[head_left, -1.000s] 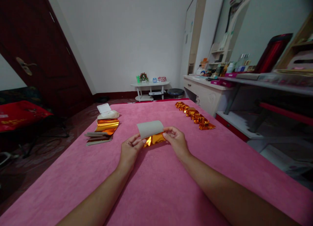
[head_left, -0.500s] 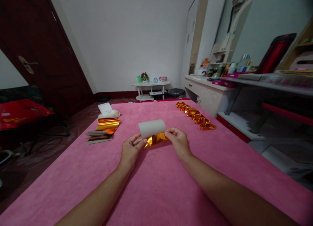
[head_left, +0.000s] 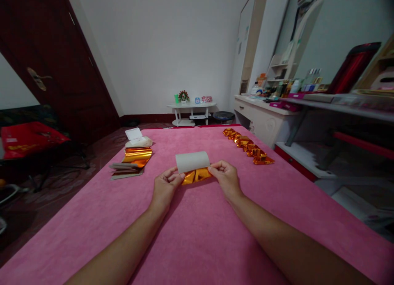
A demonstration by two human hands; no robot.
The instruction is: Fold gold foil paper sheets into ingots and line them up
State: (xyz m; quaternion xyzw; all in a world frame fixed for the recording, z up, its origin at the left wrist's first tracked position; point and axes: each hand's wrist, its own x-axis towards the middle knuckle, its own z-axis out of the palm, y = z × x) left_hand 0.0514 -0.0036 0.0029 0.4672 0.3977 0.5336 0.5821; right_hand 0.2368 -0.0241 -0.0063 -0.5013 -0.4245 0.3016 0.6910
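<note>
Between my hands is a sheet of gold foil paper (head_left: 197, 176) with a curled grey-white backing (head_left: 192, 162) that arches over its far side. My left hand (head_left: 166, 184) pinches the left end, thumb on top. At the right end, my right hand (head_left: 224, 174) pinches the sheet between thumb and fingers. The foil's near part looks creased and shiny. To the left lies a stack of gold foil sheets (head_left: 138, 154), with grey folded sheets (head_left: 126, 171) at its near end. On the right runs a row of folded gold foil pieces (head_left: 246, 145).
A pink cloth (head_left: 191, 231) covers the table. Behind the foil stack sits a white packet (head_left: 138, 139). A cluttered dressing table (head_left: 264, 112) stands to the right, and a small white table (head_left: 192, 106) by the back wall. A red bag (head_left: 32, 139) is at left.
The near part of the gold foil now shows a sharper crease. Both hands keep their pinch in nearly the same place, and the whole view has shifted slightly.
</note>
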